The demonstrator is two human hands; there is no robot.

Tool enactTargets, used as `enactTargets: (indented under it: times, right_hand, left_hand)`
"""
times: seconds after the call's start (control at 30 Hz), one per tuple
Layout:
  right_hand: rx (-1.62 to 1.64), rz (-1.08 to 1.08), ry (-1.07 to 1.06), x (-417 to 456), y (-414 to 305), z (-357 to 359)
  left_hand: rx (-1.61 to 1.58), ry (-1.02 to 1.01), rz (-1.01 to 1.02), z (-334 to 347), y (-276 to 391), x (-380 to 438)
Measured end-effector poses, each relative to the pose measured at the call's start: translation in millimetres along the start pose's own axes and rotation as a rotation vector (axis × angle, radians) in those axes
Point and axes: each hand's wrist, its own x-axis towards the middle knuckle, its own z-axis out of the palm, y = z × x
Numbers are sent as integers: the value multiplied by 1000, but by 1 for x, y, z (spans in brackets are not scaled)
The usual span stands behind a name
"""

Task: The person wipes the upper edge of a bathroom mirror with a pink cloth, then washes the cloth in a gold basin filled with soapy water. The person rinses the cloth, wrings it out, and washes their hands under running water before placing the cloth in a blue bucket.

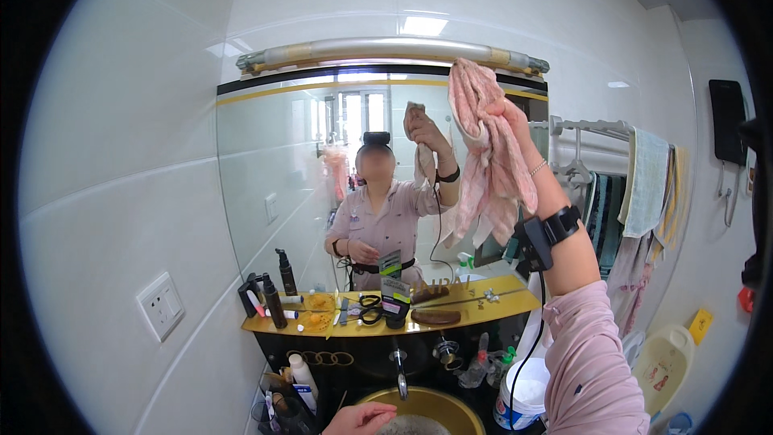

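Observation:
My right hand [510, 121] is raised and grips a pink cloth [477, 133], which hangs in folds before the upper right of the mirror [284, 163]. The mirror shows my reflection with the cloth held up. Low in the view, my left hand [362, 418] is at the near left rim of a gold-coloured basin [447, 402]; its fingers are together and slightly bent, and nothing shows in them. Whether it touches the basin, I cannot tell. Foamy-looking liquid lies in the basin. A chrome faucet [400, 374] stands behind it.
A gold shelf [471, 314] under the mirror holds black-handled scissors [370, 309], a black tube [395, 302], a brown comb [436, 316] and pump bottles. Bottles and cups stand left of the basin. Right of it are clear bottles and a white bucket [522, 393]. Towels [646, 181] hang from a rack.

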Motion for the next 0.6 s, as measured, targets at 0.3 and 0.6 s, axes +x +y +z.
enactTargets:
  times: [0.3, 0.6]
  right_hand:
    - [327, 0, -299, -38, 34, 99]
    - [306, 162, -341, -59, 96, 160]
  left_hand:
    - [-136, -27, -96, -17, 28, -11]
    - [-38, 255, 118, -34, 57, -8]
